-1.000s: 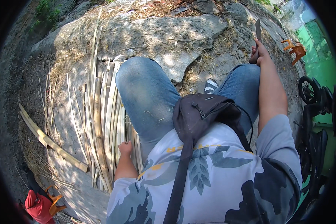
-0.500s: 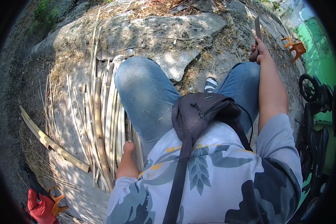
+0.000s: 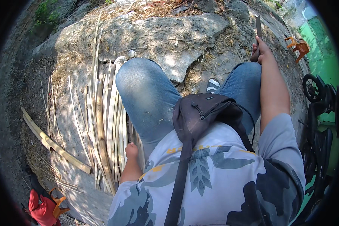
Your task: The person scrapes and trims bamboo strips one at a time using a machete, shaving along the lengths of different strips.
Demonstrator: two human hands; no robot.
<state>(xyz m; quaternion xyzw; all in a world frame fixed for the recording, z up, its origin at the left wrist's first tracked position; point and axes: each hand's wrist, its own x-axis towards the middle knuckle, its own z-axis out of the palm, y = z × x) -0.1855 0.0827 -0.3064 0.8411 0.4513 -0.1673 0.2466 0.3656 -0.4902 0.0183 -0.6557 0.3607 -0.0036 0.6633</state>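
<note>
In my right hand [image 3: 264,49], above my right knee, is a long knife [image 3: 258,27] with a dark handle; its straight blade points away from me, tip up and forward. My left hand [image 3: 131,150] is low beside my left thigh, closed, at the near right side of a bundle of split bamboo strips [image 3: 111,113]. Whatever its fingers may hold is hidden. A thicker bamboo piece [image 3: 99,113] lies lengthwise among the pale strips on the ground.
A curved split bamboo length [image 3: 56,147] lies at left. Behind it sits a person in red [image 3: 44,211] by an orange chair [image 3: 59,203]. Broken concrete [image 3: 169,35] spreads ahead. Another orange chair [image 3: 300,48] and a parked motorcycle [image 3: 315,124] stand at right.
My left hand has shifted slightly to the right and toward me along the strips. The knife stays in my right hand, almost unmoved.
</note>
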